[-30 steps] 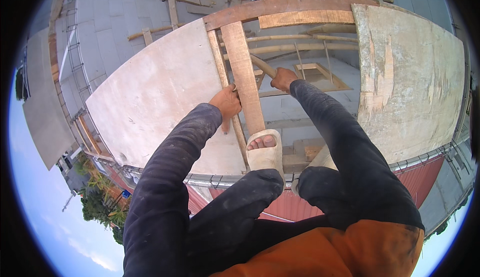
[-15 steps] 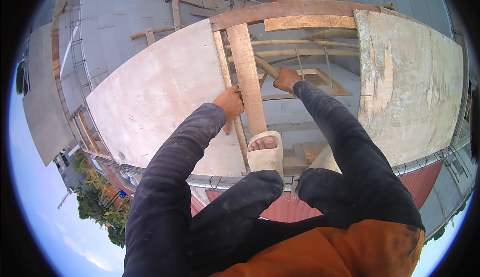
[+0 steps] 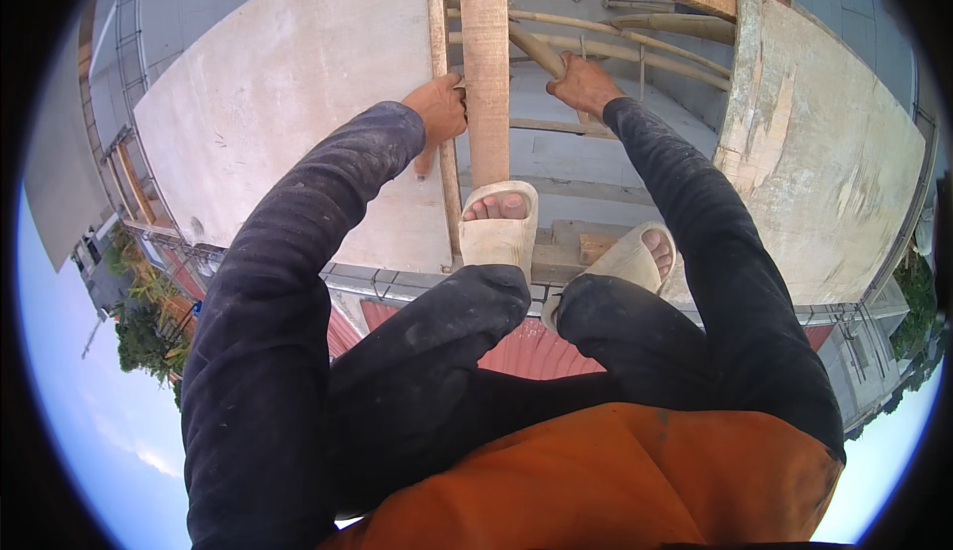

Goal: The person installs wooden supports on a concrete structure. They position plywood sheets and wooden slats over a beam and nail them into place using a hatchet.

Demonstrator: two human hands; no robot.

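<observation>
My left hand is closed at the right edge of the pale plywood panel, beside a narrow wooden batten. The end of a brown wooden handle sticks out below the fist; its other end is hidden. My right hand grips the near end of a round bamboo pole, which slants up and left behind an upright plank. That plank runs between my hands, and my left sandal rests at its near end.
A second, scuffed plywood panel lies to the right. Between the panels is an opening with bamboo poles across it and a lower level beneath. My right sandal stands at its near edge. Red corrugated sheeting shows below.
The view has tipped nearer to my body, so the frame sits higher in the picture and the person far below is out of sight. Both hands keep their holds.
</observation>
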